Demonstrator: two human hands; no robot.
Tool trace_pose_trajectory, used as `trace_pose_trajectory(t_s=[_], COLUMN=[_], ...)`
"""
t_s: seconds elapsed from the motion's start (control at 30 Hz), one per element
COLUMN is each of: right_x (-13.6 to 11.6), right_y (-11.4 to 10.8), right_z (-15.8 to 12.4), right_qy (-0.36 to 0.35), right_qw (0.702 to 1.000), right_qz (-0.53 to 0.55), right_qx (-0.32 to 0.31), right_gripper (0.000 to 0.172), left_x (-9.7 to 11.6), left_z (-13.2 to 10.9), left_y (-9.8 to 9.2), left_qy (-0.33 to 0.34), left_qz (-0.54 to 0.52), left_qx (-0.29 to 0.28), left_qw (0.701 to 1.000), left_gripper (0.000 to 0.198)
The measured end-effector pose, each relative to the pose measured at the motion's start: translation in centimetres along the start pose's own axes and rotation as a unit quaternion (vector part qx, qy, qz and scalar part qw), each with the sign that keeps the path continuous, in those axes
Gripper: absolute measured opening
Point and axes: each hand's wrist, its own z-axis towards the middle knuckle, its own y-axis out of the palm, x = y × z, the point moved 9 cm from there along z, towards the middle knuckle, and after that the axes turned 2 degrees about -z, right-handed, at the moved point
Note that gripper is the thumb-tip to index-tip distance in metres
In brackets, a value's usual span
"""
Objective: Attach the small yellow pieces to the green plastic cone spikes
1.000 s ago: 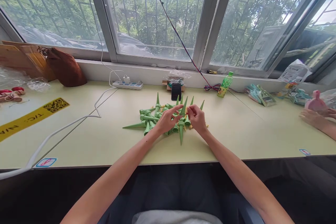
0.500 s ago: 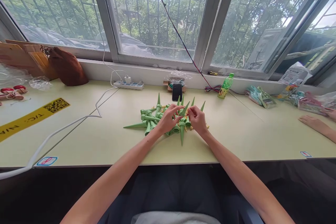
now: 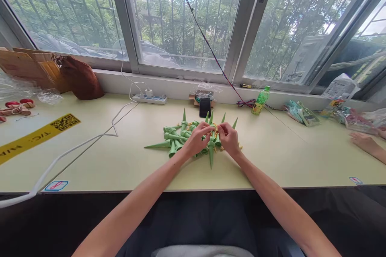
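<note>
A heap of green plastic cone spikes (image 3: 177, 138) lies in the middle of the pale table (image 3: 126, 160), some upright, some on their sides, with small yellow pieces among them. My left hand (image 3: 197, 140) rests over the heap with its fingers curled round a green cone. My right hand (image 3: 229, 138) is beside it, fingertips pinched together at the same cone; what they pinch is too small to make out. The two hands nearly touch above the heap.
A phone (image 3: 204, 107) leans behind the heap. A power strip (image 3: 150, 98) and white cable (image 3: 75, 148) run to the left. A green bottle (image 3: 260, 100), brown pouch (image 3: 81, 82), yellow tape (image 3: 36, 136), packets (image 3: 301, 112) lie around. Another person's hand (image 3: 364, 142) rests at the right.
Both my hands have drawn closer together over the heap, and the cone held up earlier is lower among the others. The other person's hand at the right has shifted slightly.
</note>
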Motion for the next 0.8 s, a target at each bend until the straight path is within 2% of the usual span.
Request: trace_pose_trajectory(t_s=[0.2, 0.3, 0.43, 0.8], right_x=[-0.1, -0.1, -0.5, -0.2], right_y=[-0.5, -0.4, 0.1, 0.1], right_z=[0.1, 0.1, -0.1, -0.1], right_qy=[0.003, -0.001, -0.02, -0.016], right_qw=[1.0, 1.0, 1.0, 1.0], right_qz=[-0.001, 0.006, 0.01, 0.019], right_qx=[0.024, 0.024, 0.005, 0.006], right_gripper=[0.027, 0.027, 0.026, 0.024], left_x=[-0.3, -0.8, -1.2, -1.1], left_z=[0.2, 0.3, 0.3, 0.0], left_y=[-0.6, -0.9, -0.6, -0.2], left_qy=[-0.055, -0.078, -0.092, -0.076], left_qz=[-0.012, 0.029, 0.065, 0.043], left_qx=[0.021, 0.029, 0.003, -0.003], left_qw=[0.998, 0.996, 0.994, 0.996], left_gripper=[0.022, 0.033, 0.04, 0.02])
